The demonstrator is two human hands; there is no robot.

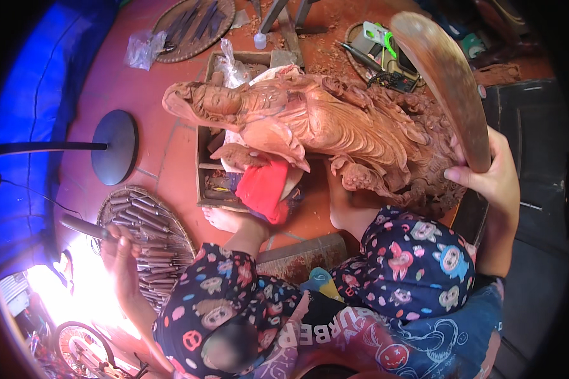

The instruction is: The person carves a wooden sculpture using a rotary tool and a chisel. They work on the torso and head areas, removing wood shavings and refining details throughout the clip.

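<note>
A carved wooden figure [341,123] in flowing robes lies on its back across a low wooden box [205,189], its head to the left. My right hand [496,174], at the right by the figure's base, is wrapped round the lower end of a long, curved wooden mallet [446,79], which rises up and leftward. Over at the left, my left hand [121,256] grips a slim carving chisel [82,225] that points left; its far end is hard to make out in the glare. Below the chisel lies a round basket [188,232] of many similar chisels [148,237].
A red cloth [262,189] hangs over the box's near side. Beyond the figure are a woven tray [224,38] of dark tools and a basket [354,31] with a green-and-white item. A black round stand base [115,147] stands left. A wooden block [303,258] lies between my legs.
</note>
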